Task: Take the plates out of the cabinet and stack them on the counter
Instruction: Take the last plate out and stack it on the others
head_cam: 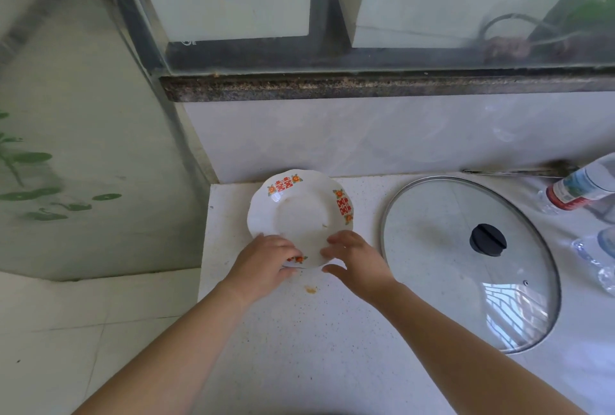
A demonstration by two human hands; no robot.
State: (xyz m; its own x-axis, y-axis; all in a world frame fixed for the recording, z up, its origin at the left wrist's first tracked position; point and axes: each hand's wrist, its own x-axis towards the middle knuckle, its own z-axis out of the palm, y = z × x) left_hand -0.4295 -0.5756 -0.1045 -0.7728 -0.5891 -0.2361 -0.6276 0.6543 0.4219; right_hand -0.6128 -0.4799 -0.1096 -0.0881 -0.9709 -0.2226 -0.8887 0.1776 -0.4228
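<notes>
Plate (301,215): white, scalloped rim, red and orange flower marks at the far edge, the right edge and the near edge. It sits on the white worktop (332,348), close to the worktop's far left corner.
Left hand (263,265): your fingers curl over the plate's near left rim, thumb side hidden; it grips the rim.
Right hand (357,260): your fingertips rest on the near right rim, thumb below the edge and apart from it. Whether it truly pinches the rim, you cannot tell.
Lift: a thin shadow shows under the near edge; whether the plate is fully down or tipped slightly up cannot be told.
Stain (310,289): small brownish spot on the worktop, just in front of the plate, between your wrists.
Glass lid (466,258): lies flat to the right of the plate, black knob up, not touching it.
Bottle (579,186): lying at the far right edge.
</notes>
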